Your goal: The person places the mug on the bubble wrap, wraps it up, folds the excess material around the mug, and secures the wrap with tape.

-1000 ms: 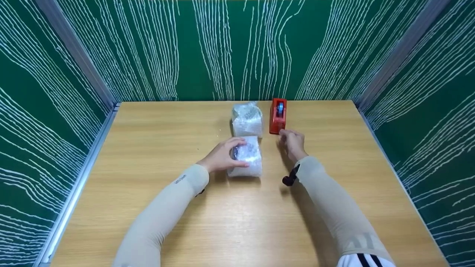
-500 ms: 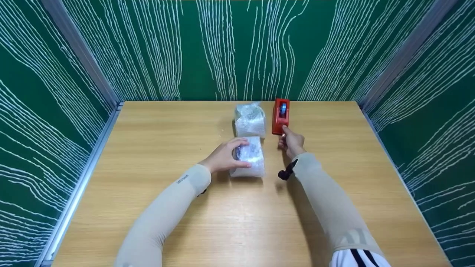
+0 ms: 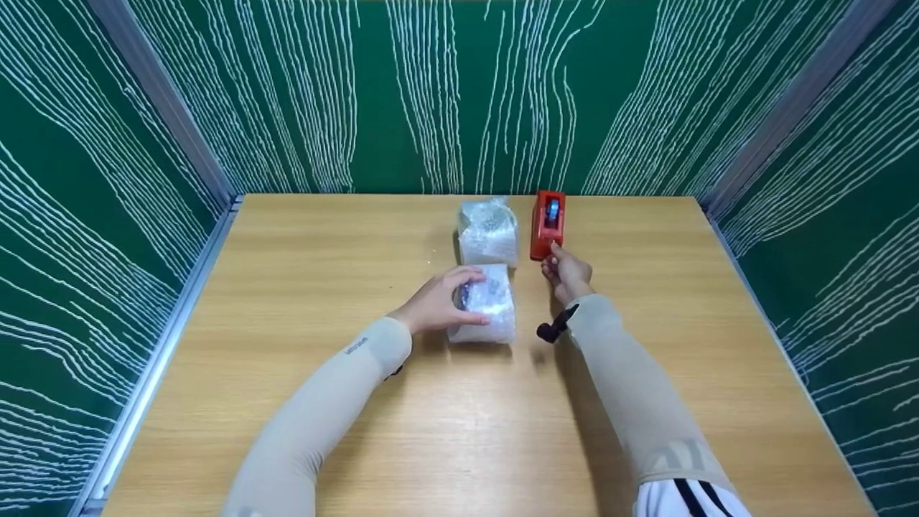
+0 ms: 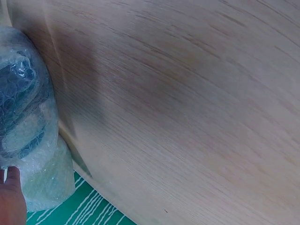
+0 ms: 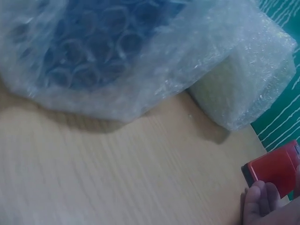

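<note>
Near the middle of the table lies a bubble-wrapped bundle, its blue content showing through in the right wrist view. My left hand holds it from the left, thumb and fingers spread round its side. A red tape dispenser with a blue core stands to the back right. At its front end is my right hand, the thumb against the cutter edge and the other fingers curled below. It seems to pinch the clear tape's end, though the tape itself is hardly visible.
Behind the held bundle, almost against it, stands a second bubble-wrapped bundle with something pale green inside. The wooden table ends at green walls with white streaks. Tiny specks lie left of the bundles.
My right hand has shifted slightly, its thumb coming onto the tape dispenser's front end and its fingers curling under. The left hand stays on the bundle. The whole view has drifted a little.
</note>
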Available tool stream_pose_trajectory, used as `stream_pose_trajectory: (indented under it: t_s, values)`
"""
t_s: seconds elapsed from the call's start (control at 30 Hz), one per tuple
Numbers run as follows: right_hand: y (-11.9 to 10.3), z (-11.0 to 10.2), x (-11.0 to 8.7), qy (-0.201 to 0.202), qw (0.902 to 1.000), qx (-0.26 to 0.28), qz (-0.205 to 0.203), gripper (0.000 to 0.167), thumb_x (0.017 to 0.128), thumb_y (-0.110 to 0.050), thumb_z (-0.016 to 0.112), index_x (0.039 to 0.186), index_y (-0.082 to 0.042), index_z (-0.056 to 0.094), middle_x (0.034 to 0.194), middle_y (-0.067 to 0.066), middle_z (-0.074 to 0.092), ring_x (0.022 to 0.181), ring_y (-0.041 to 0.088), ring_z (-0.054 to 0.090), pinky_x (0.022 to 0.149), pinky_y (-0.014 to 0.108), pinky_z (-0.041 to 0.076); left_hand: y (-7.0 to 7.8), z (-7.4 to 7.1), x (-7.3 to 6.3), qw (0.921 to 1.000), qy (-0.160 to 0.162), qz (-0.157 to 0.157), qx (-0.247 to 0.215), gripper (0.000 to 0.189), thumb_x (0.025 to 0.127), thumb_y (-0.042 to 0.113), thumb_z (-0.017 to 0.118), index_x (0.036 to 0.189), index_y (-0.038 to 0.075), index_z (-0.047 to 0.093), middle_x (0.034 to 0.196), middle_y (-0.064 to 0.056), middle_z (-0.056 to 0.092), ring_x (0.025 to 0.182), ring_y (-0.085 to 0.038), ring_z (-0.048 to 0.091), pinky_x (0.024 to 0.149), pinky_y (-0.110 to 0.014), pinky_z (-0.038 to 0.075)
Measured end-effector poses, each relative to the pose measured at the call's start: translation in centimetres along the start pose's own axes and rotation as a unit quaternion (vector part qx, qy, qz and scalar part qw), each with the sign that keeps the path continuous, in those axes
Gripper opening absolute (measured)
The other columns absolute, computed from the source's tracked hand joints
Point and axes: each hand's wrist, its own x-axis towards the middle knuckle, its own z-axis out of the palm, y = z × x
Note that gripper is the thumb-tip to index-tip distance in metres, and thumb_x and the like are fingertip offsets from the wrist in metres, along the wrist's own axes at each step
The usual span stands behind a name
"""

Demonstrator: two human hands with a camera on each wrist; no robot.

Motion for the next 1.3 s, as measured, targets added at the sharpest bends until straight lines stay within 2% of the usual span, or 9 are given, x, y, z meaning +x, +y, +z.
stream_pose_trajectory:
  t_s: [0.13, 0.27, 0.37, 0.6, 0.67, 0.83, 0.93, 1.1, 1.3]
  values:
    - [-0.5, 0.3, 0.3, 0.012, 0.9996, 0.012, 0.024, 0.011, 0.102, -0.014, 0.077, 0.102, -0.008, 0.067, 0.082, 0.004, 0.069, 0.081, 0.014, 0.070, 0.092, 0.025, 0.064, -0.1, 0.0, 0.0, 1.0000, 0.001, 0.005, 0.005, 0.084, 0.088, 0.054, 0.089, 0.158, 0.020, 0.056, 0.172, -0.001, 0.045, 0.160, -0.027, 0.042, 0.133, -0.048, 0.034]
    - [-1.2, 0.6, 0.1, 0.023, 0.9983, 0.012, 0.052, 0.013, 0.102, -0.012, 0.076, 0.112, -0.009, 0.068, 0.102, 0.006, 0.071, 0.092, 0.015, 0.069, 0.108, 0.028, 0.059, -0.1, -0.1, 0.0, 0.9999, 0.000, 0.010, 0.004, 0.084, 0.088, 0.054, 0.089, 0.158, 0.019, 0.057, 0.172, -0.002, 0.045, 0.160, -0.027, 0.042, 0.133, -0.047, 0.034]
    - [-1.6, 0.7, -0.1, 0.022, 0.9977, 0.005, 0.064, 0.022, 0.102, -0.010, 0.075, 0.122, -0.010, 0.066, 0.108, 0.006, 0.069, 0.094, 0.016, 0.068, 0.109, 0.027, 0.058, 0.1, -0.1, 0.0, 0.9999, -0.003, 0.011, 0.004, 0.084, 0.088, 0.053, 0.089, 0.158, 0.018, 0.056, 0.172, -0.002, 0.045, 0.160, -0.027, 0.042, 0.134, -0.047, 0.034]
    - [-1.7, 0.9, 0.2, 0.026, 0.9970, -0.056, 0.047, 0.023, 0.100, -0.003, 0.073, 0.120, -0.008, 0.065, 0.099, 0.005, 0.070, 0.094, 0.016, 0.068, 0.103, 0.028, 0.061, 0.1, -0.2, 0.0, 0.9998, 0.000, 0.015, 0.009, 0.084, 0.089, 0.050, 0.089, 0.158, 0.017, 0.055, 0.172, -0.004, 0.046, 0.161, -0.026, 0.041, 0.134, -0.046, 0.033]
    - [-1.6, 0.7, 0.3, 0.021, 0.9952, -0.079, 0.052, 0.029, 0.100, -0.005, 0.075, 0.127, -0.008, 0.065, 0.099, 0.003, 0.071, 0.098, 0.016, 0.069, 0.104, 0.028, 0.060, 0.1, -0.2, 0.0, 0.9999, -0.003, 0.008, 0.006, 0.085, 0.089, 0.051, 0.089, 0.159, 0.019, 0.055, 0.172, -0.003, 0.045, 0.161, -0.026, 0.041, 0.134, -0.046, 0.033]
    - [-2.4, 0.4, -0.1, -0.025, 0.9830, -0.170, 0.064, 0.056, 0.102, -0.035, 0.078, 0.150, -0.014, 0.058, 0.121, 0.002, 0.073, 0.110, 0.016, 0.067, 0.101, 0.025, 0.057, 0.1, -0.2, 0.0, 1.0000, -0.007, 0.002, -0.002, 0.087, 0.088, 0.056, 0.088, 0.160, 0.021, 0.054, 0.174, -0.002, 0.043, 0.162, -0.026, 0.039, 0.134, -0.049, 0.033]
    - [-3.3, 0.2, -0.8, -0.057, 0.9705, -0.227, 0.057, 0.059, 0.104, -0.045, 0.074, 0.152, -0.016, 0.059, 0.133, 0.003, 0.069, 0.113, 0.018, 0.059, 0.093, 0.024, 0.051, 0.2, -0.2, 0.0, 1.0000, -0.003, 0.003, -0.003, 0.088, 0.087, 0.056, 0.088, 0.160, 0.021, 0.054, 0.174, -0.001, 0.042, 0.162, -0.027, 0.039, 0.134, -0.050, 0.033]
    - [-4.5, 0.1, -2.2, -0.082, 0.9558, -0.277, 0.055, 0.058, 0.104, -0.047, 0.071, 0.151, -0.017, 0.055, 0.135, 0.001, 0.060, 0.121, 0.022, 0.049, 0.090, 0.027, 0.040, 0.2, -0.1, -0.1, 1.0000, -0.001, 0.005, 0.001, 0.087, 0.087, 0.056, 0.089, 0.159, 0.021, 0.055, 0.174, -0.002, 0.043, 0.161, -0.027, 0.040, 0.134, -0.049, 0.033]
    - [-4.9, 0.1, -3.5, -0.106, 0.9484, -0.296, 0.044, 0.052, 0.106, -0.040, 0.069, 0.148, -0.014, 0.053, 0.137, 0.004, 0.055, 0.117, 0.024, 0.048, 0.099, 0.033, 0.043, 0.1, -0.1, -0.2, 1.0000, -0.001, 0.008, 0.003, 0.086, 0.087, 0.055, 0.089, 0.159, 0.020, 0.055, 0.173, -0.001, 0.044, 0.161, -0.026, 0.041, 0.134, -0.047, 0.033]
